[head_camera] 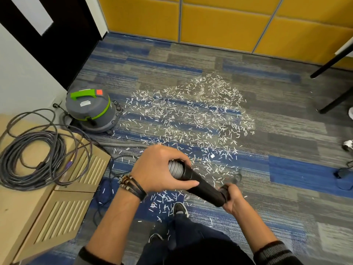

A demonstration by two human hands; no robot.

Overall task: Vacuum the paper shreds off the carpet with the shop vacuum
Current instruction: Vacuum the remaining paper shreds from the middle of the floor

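White paper shreds [191, 115] lie scattered over the blue and grey carpet [286, 131], with some by my shoes. The grey and green shop vacuum [89, 109] stands at the left near the wall. Its grey ribbed hose [174, 169] ends in a black tube [202, 185] held low in front of me. My left hand [162, 169] grips the hose where it meets the tube. My right hand [230, 197] grips the tube's lower end, where a black fitting shows between the fingers.
A coil of dark cable [34, 155] lies on a wooden slatted cabinet [57, 213] at the left. Black table legs [332, 64] stand at the right. Yellow wall panels [219, 22] run along the back. A dark door [57, 44] is behind the vacuum.
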